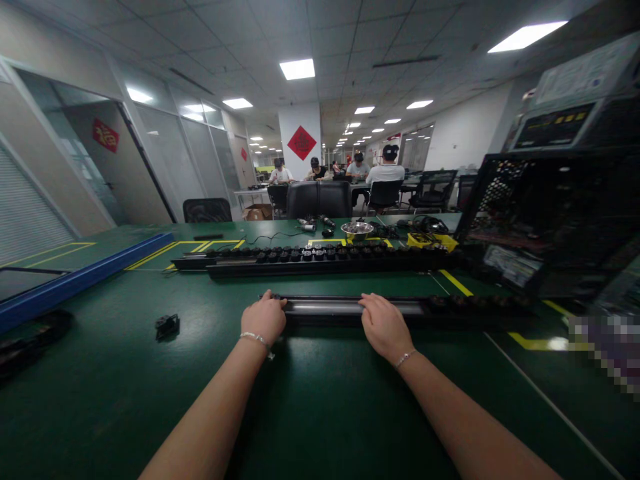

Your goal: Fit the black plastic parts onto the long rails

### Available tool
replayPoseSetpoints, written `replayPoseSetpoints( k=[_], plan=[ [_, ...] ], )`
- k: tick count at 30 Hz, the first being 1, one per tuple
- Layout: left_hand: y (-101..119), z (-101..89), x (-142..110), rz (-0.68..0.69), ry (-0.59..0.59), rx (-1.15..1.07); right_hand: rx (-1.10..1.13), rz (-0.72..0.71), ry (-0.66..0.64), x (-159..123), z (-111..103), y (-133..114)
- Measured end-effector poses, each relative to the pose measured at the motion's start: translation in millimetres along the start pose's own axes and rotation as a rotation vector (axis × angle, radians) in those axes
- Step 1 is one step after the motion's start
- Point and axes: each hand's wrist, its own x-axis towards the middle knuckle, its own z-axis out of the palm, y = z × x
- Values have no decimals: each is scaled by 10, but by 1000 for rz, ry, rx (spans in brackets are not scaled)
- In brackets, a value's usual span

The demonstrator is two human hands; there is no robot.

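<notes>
A long dark rail (395, 308) with a shiny metal face lies across the green table (125, 400) in front of me. My left hand (264, 318) is closed over the rail's left end, fingers curled onto it. My right hand (383, 323) grips the rail a little to the right, fingers wrapped over its top edge. Both wrists wear thin bracelets. Behind it lie longer black rails (320, 260) loaded with several small black parts.
A small black part (167, 327) lies loose at the left. A metal bowl (357, 229) and a yellow tray (430, 240) sit at the back. A dark perforated machine case (550, 220) stands at the right. Several people sit at far tables (385, 175).
</notes>
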Motion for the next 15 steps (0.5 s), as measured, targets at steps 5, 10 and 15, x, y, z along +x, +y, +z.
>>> replayPoseSetpoints(
  k=[5, 10, 15],
  plan=[
    [-75, 11, 46, -5, -17, -24, -2, 2, -12, 1, 1, 5],
    [-72, -36, 38, -2, -42, -26, -3, 8, -24, 3, -9, -1],
    [-94, -73, 35, -31, -58, -39, 1, 18, -34, 1, -37, -26]
  ],
)
